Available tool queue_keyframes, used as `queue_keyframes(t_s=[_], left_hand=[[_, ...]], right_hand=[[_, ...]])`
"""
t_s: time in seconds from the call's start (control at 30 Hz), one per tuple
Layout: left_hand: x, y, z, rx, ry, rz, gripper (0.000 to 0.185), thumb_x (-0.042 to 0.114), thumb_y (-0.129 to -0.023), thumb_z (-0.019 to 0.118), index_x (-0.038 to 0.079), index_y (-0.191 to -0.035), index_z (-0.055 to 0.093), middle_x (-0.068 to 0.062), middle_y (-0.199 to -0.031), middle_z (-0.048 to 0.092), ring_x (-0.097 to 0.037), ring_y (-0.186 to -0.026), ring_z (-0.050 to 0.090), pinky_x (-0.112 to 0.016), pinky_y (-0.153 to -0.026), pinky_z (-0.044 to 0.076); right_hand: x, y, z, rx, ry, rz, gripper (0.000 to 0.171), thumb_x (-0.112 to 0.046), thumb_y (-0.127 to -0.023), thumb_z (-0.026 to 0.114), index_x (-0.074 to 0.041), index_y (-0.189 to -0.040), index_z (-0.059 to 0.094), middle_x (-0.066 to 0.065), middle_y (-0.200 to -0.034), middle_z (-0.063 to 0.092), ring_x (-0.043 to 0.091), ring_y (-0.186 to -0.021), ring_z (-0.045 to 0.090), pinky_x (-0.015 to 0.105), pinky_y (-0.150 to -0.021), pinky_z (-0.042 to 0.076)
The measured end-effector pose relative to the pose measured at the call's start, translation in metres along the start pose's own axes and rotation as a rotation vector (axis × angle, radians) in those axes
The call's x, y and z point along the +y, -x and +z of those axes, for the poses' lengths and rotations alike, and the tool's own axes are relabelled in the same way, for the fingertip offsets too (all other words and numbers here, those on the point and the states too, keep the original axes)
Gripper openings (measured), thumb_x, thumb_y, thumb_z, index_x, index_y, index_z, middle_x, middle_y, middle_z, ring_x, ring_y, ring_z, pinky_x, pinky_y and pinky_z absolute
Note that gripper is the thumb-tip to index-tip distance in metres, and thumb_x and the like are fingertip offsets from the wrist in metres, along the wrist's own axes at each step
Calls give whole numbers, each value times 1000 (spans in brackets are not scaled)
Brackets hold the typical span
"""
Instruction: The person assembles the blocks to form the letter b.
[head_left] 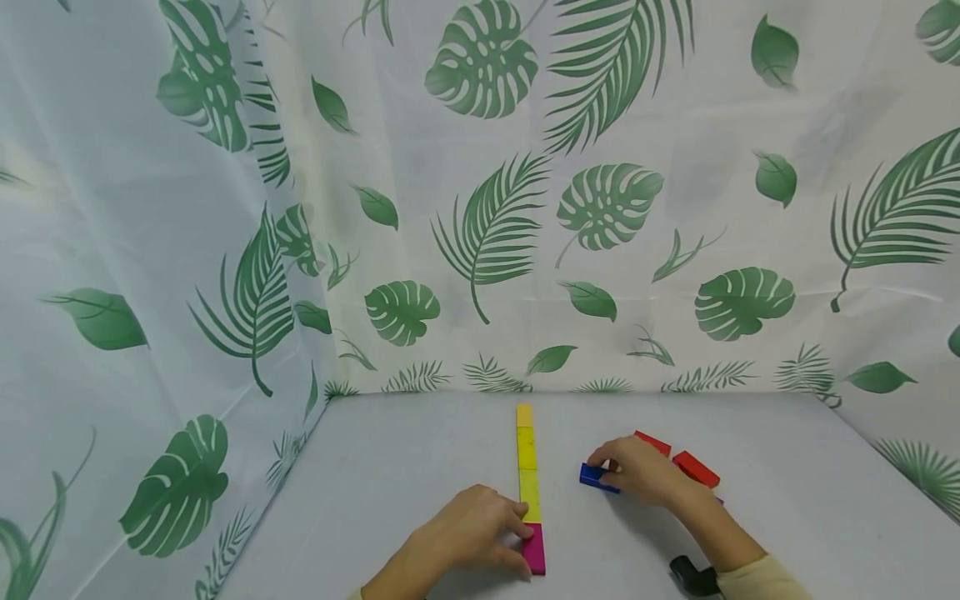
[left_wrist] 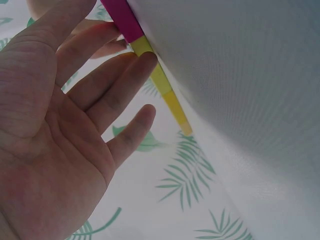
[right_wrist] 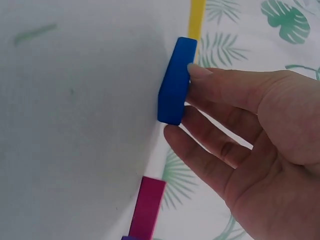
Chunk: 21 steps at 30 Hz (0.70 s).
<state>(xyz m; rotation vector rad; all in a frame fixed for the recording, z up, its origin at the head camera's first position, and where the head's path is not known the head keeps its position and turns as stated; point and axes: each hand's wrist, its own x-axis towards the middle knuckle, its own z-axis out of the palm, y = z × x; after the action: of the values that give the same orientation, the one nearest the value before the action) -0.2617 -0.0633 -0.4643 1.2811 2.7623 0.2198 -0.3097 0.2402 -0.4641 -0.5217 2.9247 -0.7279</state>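
A straight row runs away from me: a magenta block [head_left: 533, 550] nearest, then several yellow blocks [head_left: 528, 450]. My left hand [head_left: 476, 527] lies along the row's left side, its thumb tip by the near end of the magenta block and a fingertip at the joint with the yellow. In the left wrist view its fingers are loosely extended beside the row. To the right of the row, my right hand [head_left: 641, 471] pinches a blue block [right_wrist: 175, 82] between thumb and fingers, low over the table. Its thumb presses the side of the blue block in the right wrist view.
Beyond my right hand lie two red blocks [head_left: 696, 469], and a purple edge peeks out beside the forearm. A second magenta block [right_wrist: 147, 207] shows in the right wrist view. Leaf-patterned curtains [head_left: 495, 250] border the white table [head_left: 375, 467]. A black object [head_left: 693, 575] is at my right sleeve.
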Motion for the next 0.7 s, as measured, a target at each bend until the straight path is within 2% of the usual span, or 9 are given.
queue_keyframes(t_s=[0.43,0.7], left_hand=[[1,0,-1,2,-2,12,47,62,-80,82,38,-120,78,14,-128,73,-1,-118,67,-25,-100,53],[2,0,-2,-8,7,-1,46,61,-79,83,38,-119,78,14,-128,73,-1,-117,67,-25,-100,53]], right_hand=[[-11,-2,7,40,17,-3,21,-4,-88,80,-13,-108,81,2,-106,78,24,-104,72,49,-94,59],[-14,-5,10,16,21,-9,22,-5,-89,80,-14,-109,82,0,-107,78,24,-108,71,50,-97,58]])
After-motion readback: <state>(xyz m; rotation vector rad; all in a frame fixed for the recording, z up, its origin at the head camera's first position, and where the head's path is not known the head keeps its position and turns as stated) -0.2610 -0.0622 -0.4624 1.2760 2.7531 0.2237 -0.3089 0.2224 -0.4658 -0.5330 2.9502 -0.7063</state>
